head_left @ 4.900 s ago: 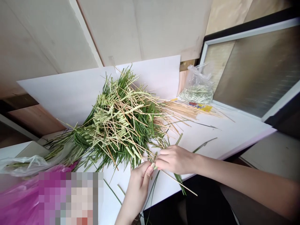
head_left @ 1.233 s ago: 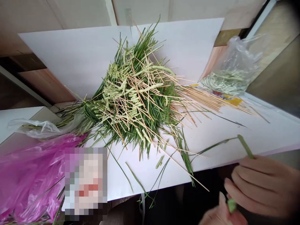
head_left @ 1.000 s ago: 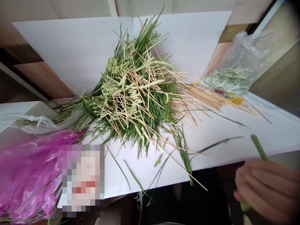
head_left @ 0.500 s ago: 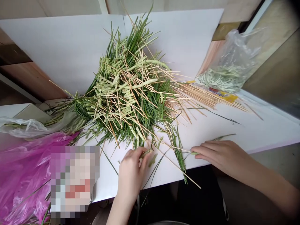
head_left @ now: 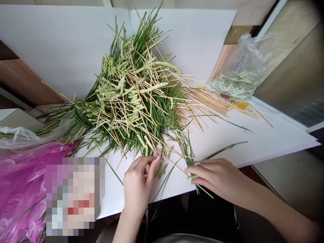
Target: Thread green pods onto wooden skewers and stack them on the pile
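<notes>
A big heap of green chive stalks threaded on thin bamboo skewers point(head_left: 131, 98) lies on a white board point(head_left: 253, 141). My left hand point(head_left: 138, 184) rests at the heap's near edge, fingers curled, fingertips touching short green stalk pieces point(head_left: 161, 169). My right hand point(head_left: 215, 177) lies low on the board to the right, its fingers pinching the end of a green stalk point(head_left: 192, 177) that runs back along the board. A single bare skewer point(head_left: 187, 175) lies slantwise between the two hands.
A bundle of bare skewers point(head_left: 222, 104) lies on a yellow packet at the right. Behind it stands a clear plastic bag of cut pale stalks point(head_left: 240, 77). A pink plastic bag point(head_left: 22, 182) and a clear bag sit at the left. The board's front edge is just under my wrists.
Both hands have come back from below the board's edge onto the board. The right hand brought its green stalk down and slid left; the left hand reached the loose stalk pieces.
</notes>
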`<state>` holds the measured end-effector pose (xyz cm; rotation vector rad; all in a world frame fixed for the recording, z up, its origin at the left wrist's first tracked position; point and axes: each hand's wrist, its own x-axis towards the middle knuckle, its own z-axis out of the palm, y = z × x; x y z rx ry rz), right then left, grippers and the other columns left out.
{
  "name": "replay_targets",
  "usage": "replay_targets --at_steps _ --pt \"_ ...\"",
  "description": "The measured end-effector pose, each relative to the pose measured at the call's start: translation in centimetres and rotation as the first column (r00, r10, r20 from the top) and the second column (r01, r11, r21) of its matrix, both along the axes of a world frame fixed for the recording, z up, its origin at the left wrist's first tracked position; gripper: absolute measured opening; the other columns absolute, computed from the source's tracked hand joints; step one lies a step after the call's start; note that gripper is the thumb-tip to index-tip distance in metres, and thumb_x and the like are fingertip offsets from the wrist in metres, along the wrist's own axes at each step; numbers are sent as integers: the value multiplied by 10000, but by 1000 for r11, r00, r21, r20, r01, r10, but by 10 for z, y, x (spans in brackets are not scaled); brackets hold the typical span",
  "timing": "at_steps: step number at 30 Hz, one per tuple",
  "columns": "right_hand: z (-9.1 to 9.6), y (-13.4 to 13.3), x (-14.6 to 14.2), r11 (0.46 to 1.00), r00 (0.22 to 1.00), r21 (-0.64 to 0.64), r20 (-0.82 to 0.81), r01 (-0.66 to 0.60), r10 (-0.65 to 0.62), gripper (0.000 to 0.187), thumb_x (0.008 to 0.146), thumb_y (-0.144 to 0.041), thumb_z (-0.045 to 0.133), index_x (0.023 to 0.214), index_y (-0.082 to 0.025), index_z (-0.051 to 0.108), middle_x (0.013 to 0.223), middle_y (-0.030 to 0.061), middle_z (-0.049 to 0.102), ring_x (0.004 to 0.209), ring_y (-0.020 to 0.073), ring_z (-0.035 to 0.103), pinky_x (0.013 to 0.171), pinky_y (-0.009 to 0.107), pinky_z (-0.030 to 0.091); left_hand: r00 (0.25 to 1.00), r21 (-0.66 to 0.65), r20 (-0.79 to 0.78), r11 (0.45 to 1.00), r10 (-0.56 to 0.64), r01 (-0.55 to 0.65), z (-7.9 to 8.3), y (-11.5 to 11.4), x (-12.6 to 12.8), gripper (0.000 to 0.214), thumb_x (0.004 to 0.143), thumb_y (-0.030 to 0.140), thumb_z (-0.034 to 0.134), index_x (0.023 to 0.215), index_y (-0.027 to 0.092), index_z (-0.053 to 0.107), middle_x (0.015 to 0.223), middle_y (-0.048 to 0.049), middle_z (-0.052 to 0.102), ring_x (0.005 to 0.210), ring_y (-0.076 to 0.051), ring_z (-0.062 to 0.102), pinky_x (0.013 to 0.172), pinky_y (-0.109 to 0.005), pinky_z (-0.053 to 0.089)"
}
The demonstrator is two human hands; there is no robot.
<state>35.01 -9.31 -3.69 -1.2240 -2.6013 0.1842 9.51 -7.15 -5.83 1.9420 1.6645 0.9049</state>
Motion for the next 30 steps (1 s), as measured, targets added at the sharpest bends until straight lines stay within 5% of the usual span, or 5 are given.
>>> replay_targets --at_steps 3,8,15,24,30 --pt "-1 1 -16 999 1000 -44 -7 16 -17 575 916 -209 788 1401 -239 481 899 1 756 752 229 729 603 297 449 977 -52 98 979 -189 195 9 -7 5 281 1000 454 569 969 224 727 877 -12 722 681 -163 595 662 -272 439" --pt "-2 7 -39 987 993 -157 -115 -30 11 672 928 -80 682 1509 -222 375 1079 54 758 905 232 735 749 301 518 877 -126 118 869 -466 478 13 -17 22 250 1014 407 554 954 214 701 896 -23 717 806 -190 640 731 -276 450" --pt "1 13 -33 966 964 -257 -263 -29 -41 74 1040 -202 580 1081 -184 639 912 33 704 789 200 655 698 280 430 916 -107 136 913 -378 393 11 -11 10 363 1044 400 488 785 189 629 732 -8 621 697 -169 572 671 -272 411" --pt "3 19 -33 818 912 -573 -354 -38 -206 307 1065 -246 418 797 -198 560 675 -42 512 649 136 500 628 248 310 911 40 -71 911 -407 410 4 -8 9 238 1034 388 516 1034 202 664 933 -37 699 821 -197 644 717 -290 464" --pt "3 22 -22 702 943 -708 -281 -78 -179 375 1063 -315 435 742 -190 584 587 -49 464 589 126 479 598 235 319 779 205 -416 786 -469 583 9 -10 19 247 1037 306 487 895 192 653 803 -29 666 714 -223 615 620 -325 455"
